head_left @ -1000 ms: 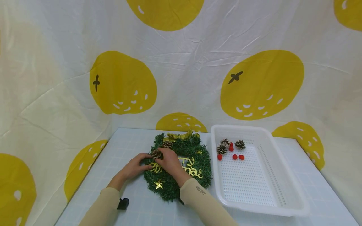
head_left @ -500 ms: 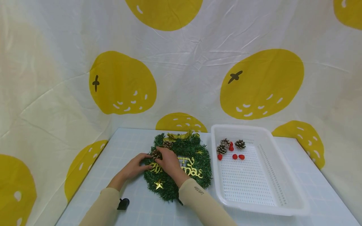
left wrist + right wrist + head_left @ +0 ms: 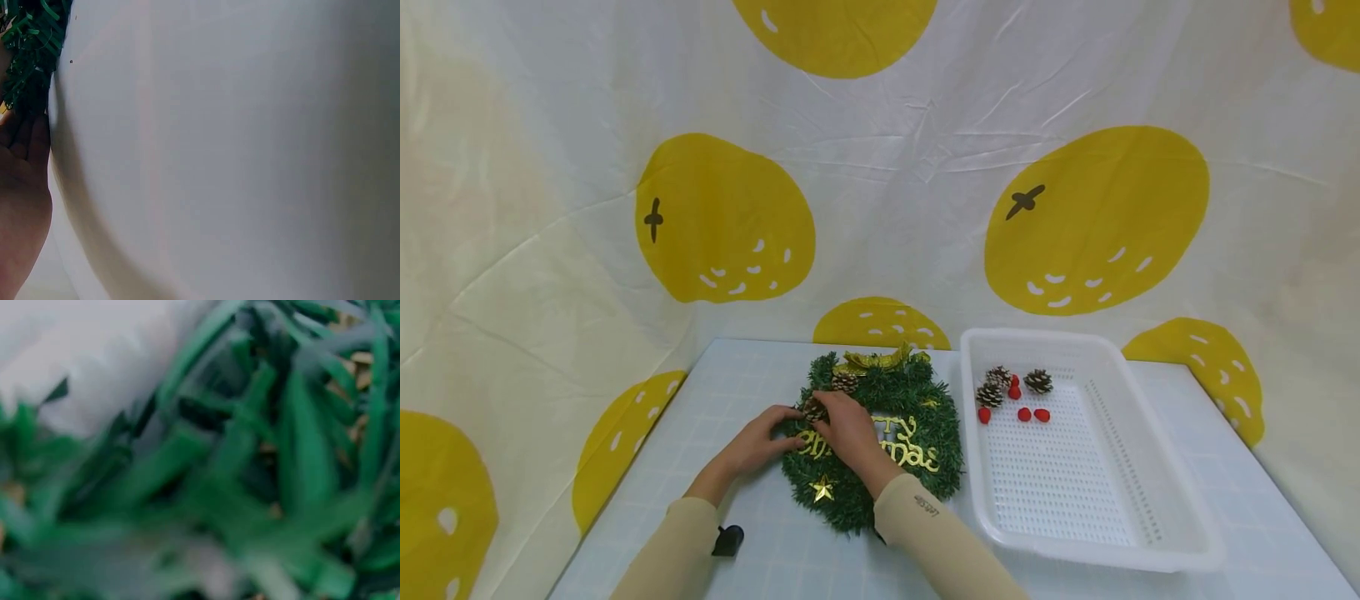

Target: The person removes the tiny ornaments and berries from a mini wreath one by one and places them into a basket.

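A green tinsel Christmas wreath (image 3: 910, 492) with gold lettering, a gold star (image 3: 822, 487) and a gold bow (image 3: 876, 360) lies flat on the table. On its left side, my right hand (image 3: 850, 429) reaches across the wreath and pinches a pine cone (image 3: 813, 408), its fingertips partly hidden. My left hand (image 3: 756, 443) grips the wreath's left edge, fingers beside that cone and thumb lower near the lettering. In the left wrist view, the left hand's fingers (image 3: 28, 140) meet the tinsel (image 3: 34, 56). A second pine cone (image 3: 844, 382) sits below the bow. Only blurred tinsel strands (image 3: 250, 450) fill the right wrist view.
Right of the wreath stands a white plastic basket (image 3: 1172, 467). Inside are several pine cones (image 3: 1038, 382) and several red berries (image 3: 1024, 414). A small black object (image 3: 727, 541) lies by the left sleeve. Behind the table hangs a fruit-patterned cloth (image 3: 910, 208).
Both hands stay at the same spot on the wreath. The right forearm has shifted very slightly left, and the pine cone under the fingers has barely moved.
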`<state>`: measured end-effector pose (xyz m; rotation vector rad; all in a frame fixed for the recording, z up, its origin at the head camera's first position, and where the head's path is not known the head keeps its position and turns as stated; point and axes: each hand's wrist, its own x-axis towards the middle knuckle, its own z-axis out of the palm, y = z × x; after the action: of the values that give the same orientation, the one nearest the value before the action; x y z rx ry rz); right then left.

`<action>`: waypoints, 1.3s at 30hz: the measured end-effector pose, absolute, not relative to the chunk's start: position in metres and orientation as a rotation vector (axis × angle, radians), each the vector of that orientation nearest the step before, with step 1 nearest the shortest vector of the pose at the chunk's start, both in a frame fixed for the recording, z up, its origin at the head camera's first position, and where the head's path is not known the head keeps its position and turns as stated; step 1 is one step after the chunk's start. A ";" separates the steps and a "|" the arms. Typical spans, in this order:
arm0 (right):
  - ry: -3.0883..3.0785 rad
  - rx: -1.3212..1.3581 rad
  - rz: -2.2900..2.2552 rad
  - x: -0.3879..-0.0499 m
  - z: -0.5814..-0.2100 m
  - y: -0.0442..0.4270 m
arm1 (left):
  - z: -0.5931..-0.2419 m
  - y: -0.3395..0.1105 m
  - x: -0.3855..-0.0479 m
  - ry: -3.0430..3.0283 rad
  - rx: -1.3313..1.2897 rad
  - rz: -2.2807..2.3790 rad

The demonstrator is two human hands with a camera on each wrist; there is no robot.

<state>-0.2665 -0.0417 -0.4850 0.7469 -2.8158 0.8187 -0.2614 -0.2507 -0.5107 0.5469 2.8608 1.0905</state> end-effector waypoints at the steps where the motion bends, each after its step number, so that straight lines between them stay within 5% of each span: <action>1: -2.814 0.745 0.820 -0.266 -0.485 -0.041 | -0.510 -0.251 -0.261 2.865 0.554 1.087; 39: -2.656 0.479 1.297 -0.276 -0.399 0.008 | -0.507 -0.249 -0.260 2.859 0.544 1.082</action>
<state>-0.2759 0.0080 -0.3995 0.4790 -2.6559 1.2975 -0.2601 -0.2489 -0.5075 0.5435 2.8586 1.0820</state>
